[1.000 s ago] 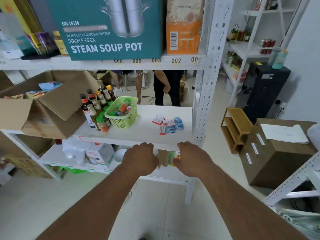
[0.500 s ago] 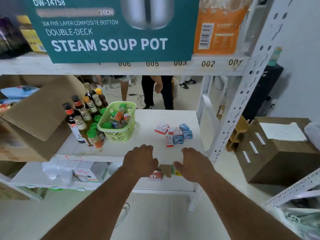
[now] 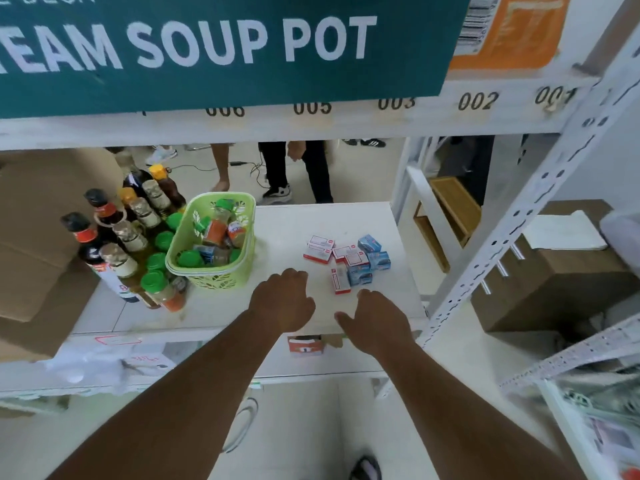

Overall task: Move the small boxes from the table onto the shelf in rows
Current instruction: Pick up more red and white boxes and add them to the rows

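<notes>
Small boxes (image 3: 346, 259) clustered on shelf (image 3: 294, 230); left hand (image 3: 282, 299) loosely curled, right hand (image 3: 375, 318) relaxed, both empty.

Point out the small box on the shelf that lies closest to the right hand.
The red-and-white box at the front of the cluster, lying lengthwise toward the shelf edge. It lies just beyond the right hand; the other red ones and the blue ones sit farther back.

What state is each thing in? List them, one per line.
Left hand: over the shelf, fingers curled, grip hidden.
Right hand: over the shelf edge, thumb out, fingers hidden.
Small boxes: loose cluster on the shelf, not in rows.
Basket: upright, holding jars.
Bottles: upright, capped.
</notes>
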Available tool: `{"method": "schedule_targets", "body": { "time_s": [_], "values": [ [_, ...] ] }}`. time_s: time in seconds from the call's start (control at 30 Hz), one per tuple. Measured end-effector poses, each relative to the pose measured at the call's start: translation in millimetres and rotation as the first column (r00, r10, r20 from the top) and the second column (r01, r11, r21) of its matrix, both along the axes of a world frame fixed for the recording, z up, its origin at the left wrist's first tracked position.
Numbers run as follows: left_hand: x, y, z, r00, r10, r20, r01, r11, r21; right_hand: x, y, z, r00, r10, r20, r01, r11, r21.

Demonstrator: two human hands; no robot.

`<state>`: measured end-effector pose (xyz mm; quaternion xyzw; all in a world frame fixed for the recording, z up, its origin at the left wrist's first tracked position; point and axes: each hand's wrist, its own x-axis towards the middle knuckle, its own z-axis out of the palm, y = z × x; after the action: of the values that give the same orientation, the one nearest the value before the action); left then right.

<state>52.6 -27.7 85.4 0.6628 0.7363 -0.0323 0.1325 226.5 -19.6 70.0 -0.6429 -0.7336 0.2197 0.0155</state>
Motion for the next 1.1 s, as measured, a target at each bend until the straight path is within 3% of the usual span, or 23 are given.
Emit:
{"method": "schedule_targets", "body": {
  "time_s": [0.47, 0.67, 1.1],
  "values": [
    [-21, 72, -37, 0.996, -0.069, -0.049, 0.066, 0.995, -0.071, -18, 43, -40, 0.991, -0.132, -0.02, 0.132, 0.991, -0.028],
    [-30, 105, -59, 0.991, -0.129, -0.025, 0.128, 0.991, -0.031, -35, 57, -55, 0.974, -0.227, -0.009, 0.227, 0.974, 0.001],
    [-49, 157, -97, 0.965, -0.246, -0.087, 0.247, 0.969, -0.003, -60, 83, -81, 0.952, -0.287, 0.108, 0.285, 0.958, 0.037]
  ]
}}
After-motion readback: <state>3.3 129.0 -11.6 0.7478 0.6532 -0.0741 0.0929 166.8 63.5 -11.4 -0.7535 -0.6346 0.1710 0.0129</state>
